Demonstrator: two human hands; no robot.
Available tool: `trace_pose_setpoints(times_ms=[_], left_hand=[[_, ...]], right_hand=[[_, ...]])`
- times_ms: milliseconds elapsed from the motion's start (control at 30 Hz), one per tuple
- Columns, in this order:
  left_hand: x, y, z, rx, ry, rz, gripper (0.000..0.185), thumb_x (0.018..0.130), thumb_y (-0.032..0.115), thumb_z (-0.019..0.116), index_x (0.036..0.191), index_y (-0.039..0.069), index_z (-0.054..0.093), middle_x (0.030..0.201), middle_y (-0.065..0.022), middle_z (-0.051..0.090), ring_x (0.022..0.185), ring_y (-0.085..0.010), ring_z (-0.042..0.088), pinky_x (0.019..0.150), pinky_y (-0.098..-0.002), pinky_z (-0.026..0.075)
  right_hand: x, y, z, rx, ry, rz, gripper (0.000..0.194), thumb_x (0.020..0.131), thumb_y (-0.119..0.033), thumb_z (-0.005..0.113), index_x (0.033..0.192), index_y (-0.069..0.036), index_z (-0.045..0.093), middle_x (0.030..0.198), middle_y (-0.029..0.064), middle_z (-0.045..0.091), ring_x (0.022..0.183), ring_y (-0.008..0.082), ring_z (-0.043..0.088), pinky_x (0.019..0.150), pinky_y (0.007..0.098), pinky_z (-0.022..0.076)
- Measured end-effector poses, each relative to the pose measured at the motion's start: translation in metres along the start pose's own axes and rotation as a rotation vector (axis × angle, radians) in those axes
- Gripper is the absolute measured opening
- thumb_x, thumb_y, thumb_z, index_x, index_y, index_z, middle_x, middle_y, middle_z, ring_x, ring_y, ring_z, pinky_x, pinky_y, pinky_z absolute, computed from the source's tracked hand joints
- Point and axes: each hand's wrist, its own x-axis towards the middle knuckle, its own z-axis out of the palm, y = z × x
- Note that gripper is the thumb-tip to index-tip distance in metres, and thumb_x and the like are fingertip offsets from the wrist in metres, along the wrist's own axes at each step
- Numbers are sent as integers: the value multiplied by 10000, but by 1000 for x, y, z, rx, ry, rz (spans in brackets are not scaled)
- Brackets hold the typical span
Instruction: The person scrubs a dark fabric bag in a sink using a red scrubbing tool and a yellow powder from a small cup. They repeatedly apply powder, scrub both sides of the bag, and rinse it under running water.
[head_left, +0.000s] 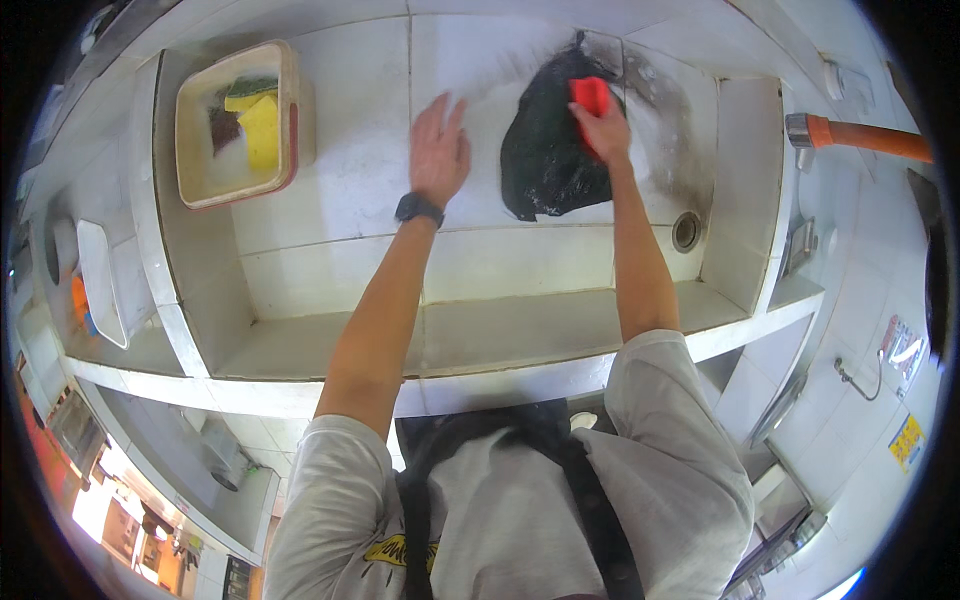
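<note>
My right hand (609, 135) grips a red hand-held scrubber (590, 96), which rests against the upper right of a wet black cloth (551, 142). The scrubber's underside is hidden, so I cannot tell whether it has bristles. The cloth lies spread on the floor of a white-tiled basin (517, 262), its narrow end pointing to the far wall. To the left of the cloth, my left hand (441, 150) hovers blurred, its fingers apart and nothing in it. A dark watch (420, 208) is on that wrist.
In the basin's left corner stands a cream plastic tub (191, 142) with yellow sponges (260, 133) in whitish liquid. A round drain (686, 231) sits at the right. An orange hose (870, 139) on a metal fitting reaches over the right wall. The tiled front ledge (517, 386) runs before my body.
</note>
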Motion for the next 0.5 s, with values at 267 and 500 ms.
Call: trace_pose_setpoints(times_ms=[267, 500], left_hand=[[-23, 4, 40, 286, -198, 23, 593, 953, 270, 667, 1466, 28, 492, 1534, -147, 484, 1379, -305, 475, 1151, -450, 385], [-85, 90, 27, 274, -335, -505, 478, 910, 328, 701, 1228, -6, 576, 1255, -202, 564, 1150, -388, 549, 960, -474, 478]], right_hand=[[-26, -35, 40, 147, -77, -115, 738, 838, -508, 790, 1427, -132, 553, 1283, 156, 700, 1167, 374, 671, 986, 456, 525], [-31, 4, -6, -45, -7, 10, 714, 846, -504, 779, 1416, -137, 557, 1290, 179, 683, 1181, 375, 660, 983, 467, 526]])
